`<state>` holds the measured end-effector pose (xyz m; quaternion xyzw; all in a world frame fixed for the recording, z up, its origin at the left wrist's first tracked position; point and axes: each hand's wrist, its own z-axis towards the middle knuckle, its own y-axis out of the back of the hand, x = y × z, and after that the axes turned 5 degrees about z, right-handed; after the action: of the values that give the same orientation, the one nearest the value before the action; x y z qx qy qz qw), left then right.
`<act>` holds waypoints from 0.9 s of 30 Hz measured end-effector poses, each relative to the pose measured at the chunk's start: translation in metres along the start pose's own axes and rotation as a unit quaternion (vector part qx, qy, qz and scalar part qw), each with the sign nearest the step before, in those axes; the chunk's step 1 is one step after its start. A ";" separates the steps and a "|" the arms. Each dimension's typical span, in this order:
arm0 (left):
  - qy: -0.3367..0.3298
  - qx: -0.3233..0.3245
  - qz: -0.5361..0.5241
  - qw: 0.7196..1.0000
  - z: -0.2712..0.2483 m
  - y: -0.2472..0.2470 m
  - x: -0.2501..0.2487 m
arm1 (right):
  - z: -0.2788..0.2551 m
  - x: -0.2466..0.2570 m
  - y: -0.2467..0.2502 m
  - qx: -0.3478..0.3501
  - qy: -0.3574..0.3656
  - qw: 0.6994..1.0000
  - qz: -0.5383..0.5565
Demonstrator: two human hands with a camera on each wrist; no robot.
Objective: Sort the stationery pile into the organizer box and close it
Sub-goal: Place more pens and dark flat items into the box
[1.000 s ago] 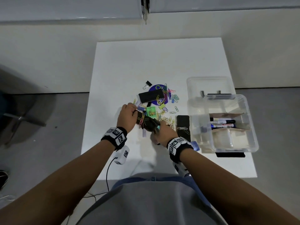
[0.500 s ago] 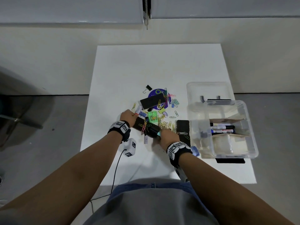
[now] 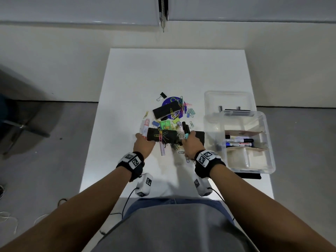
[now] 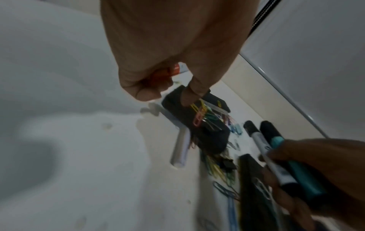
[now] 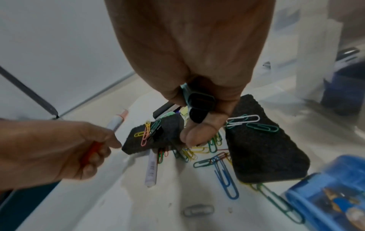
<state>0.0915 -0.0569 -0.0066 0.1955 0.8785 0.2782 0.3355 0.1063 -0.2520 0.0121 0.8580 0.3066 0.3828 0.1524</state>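
Observation:
My left hand [image 3: 143, 140] grips a red-bodied marker with a pale pink cap [image 3: 145, 127] at the pile's near left; its forefinger [image 4: 194, 92] touches a black eraser block [image 3: 161, 136] strewn with paper clips. My right hand [image 3: 189, 140] holds two markers together, a teal one and a white one with a black cap [image 3: 185, 130], their ends showing in the right wrist view [image 5: 199, 101]. The clear organizer box [image 3: 269, 142] stands open at the right with several markers [image 3: 238, 140] in one compartment.
The pile [image 3: 174, 120] holds coloured paper clips, two more black erasers [image 3: 165, 110] [image 3: 200, 136], a purple disc [image 3: 171, 101], a green item [image 3: 165, 124] and a binder clip [image 3: 162, 96]. A lilac marker [image 3: 162, 150] lies near my hands. The box lid [image 3: 229, 99] lies behind the box.
My left hand has taken hold of the red marker and drawn back slightly. My right hand has shifted right and now holds its markers pointing away from me.

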 end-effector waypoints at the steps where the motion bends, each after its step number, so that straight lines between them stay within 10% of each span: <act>1: 0.003 0.003 0.001 1.000 -0.005 -0.008 -0.001 | -0.001 0.000 0.004 0.015 0.009 1.000 0.001; 10: 0.025 -0.064 0.077 0.995 -0.019 -0.063 -0.019 | -0.034 -0.003 0.120 0.025 0.160 0.976 -0.145; 19: 0.063 -0.097 0.139 0.984 -0.023 -0.053 -0.052 | -0.031 -0.052 0.223 -0.029 0.075 0.900 -0.429; 27: -0.034 0.093 0.310 0.945 -0.038 -0.016 -0.087 | -0.013 -0.084 0.211 -0.053 0.128 0.948 -0.288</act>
<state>0.1235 -0.1286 0.0492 0.4981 0.7845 0.2788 0.2422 0.1394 -0.4675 0.0775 0.6676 0.5364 0.4455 0.2610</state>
